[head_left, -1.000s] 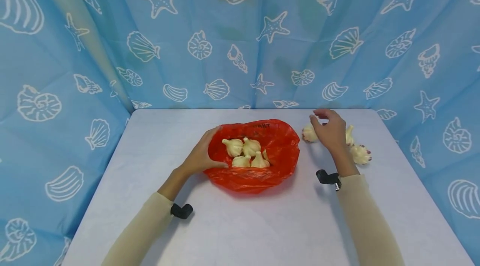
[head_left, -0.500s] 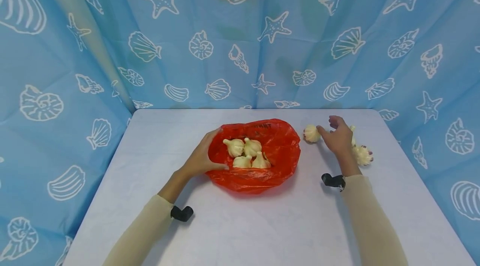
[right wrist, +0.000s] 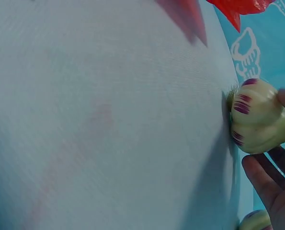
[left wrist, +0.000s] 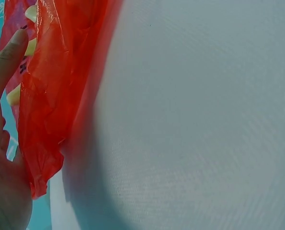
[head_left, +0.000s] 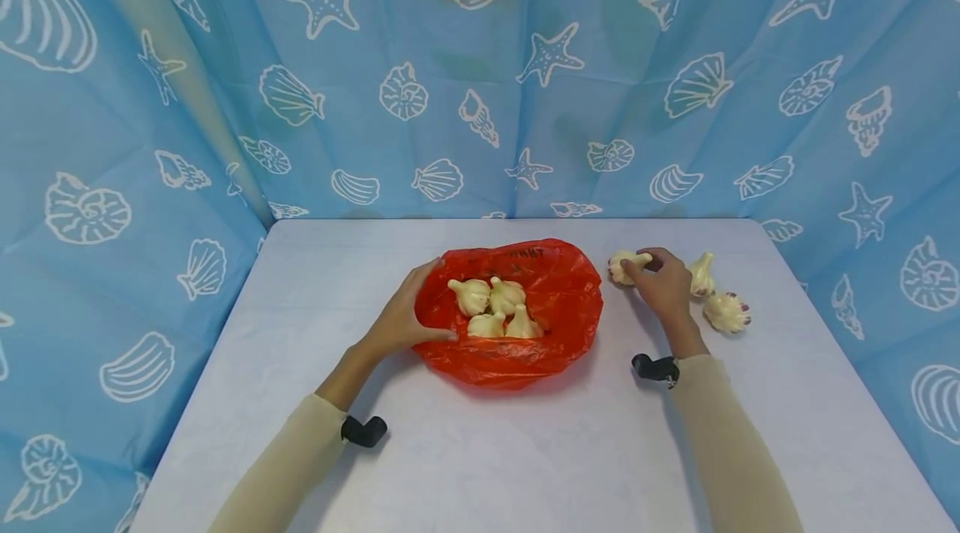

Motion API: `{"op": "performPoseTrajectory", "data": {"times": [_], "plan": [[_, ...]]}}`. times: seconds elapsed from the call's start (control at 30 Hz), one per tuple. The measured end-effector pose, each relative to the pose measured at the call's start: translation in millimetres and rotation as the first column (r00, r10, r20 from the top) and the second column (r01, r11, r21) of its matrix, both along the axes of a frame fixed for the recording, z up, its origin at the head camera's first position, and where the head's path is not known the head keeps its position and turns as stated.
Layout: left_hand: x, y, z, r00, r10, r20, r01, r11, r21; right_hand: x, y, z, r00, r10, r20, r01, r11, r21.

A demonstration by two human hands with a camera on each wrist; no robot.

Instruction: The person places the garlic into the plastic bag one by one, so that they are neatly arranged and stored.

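while left grip (head_left: pixel 399 318) spreads against red bag (head_left: pixel 513 366), right grip (head_left: pixel 667 286) curled round garlic bulb (head_left: pixel 622 268)

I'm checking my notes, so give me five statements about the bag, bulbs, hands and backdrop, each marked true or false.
1. The left hand is at the red bag. True.
2. The bag is empty. False: it contains garlic bulbs.
3. The right hand is at a loose bulb, outside the bag. True.
4. Two other bulbs lie right of that hand. True.
5. The curtain is plain. False: the blue curtain has a white seashell print.
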State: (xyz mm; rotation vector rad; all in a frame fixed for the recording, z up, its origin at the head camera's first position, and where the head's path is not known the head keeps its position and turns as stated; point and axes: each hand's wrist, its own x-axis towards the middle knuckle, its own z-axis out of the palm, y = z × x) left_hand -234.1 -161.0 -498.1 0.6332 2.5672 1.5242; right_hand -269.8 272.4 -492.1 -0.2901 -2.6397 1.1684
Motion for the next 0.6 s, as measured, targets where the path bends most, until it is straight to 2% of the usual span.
{"op": "performPoseTrajectory", "data": {"times": [0.3, 0.6], "plan": [[-1.1, 1.0, 2.8, 0.999, -0.008, -0.04, 0.008, 1.0, -0.008, -1.8, -1.0, -3.7, 0.993, -0.036, -0.115, 0.032, 0.999, -0.037], [-0.7, 1.0, 2.9, 0.999, -0.002, -0.037, 0.002, 1.0, 0.003, -0.4, 2.2, -6.5, 0.993, -0.037, -0.114, 0.036, 0.999, -0.011]]}}
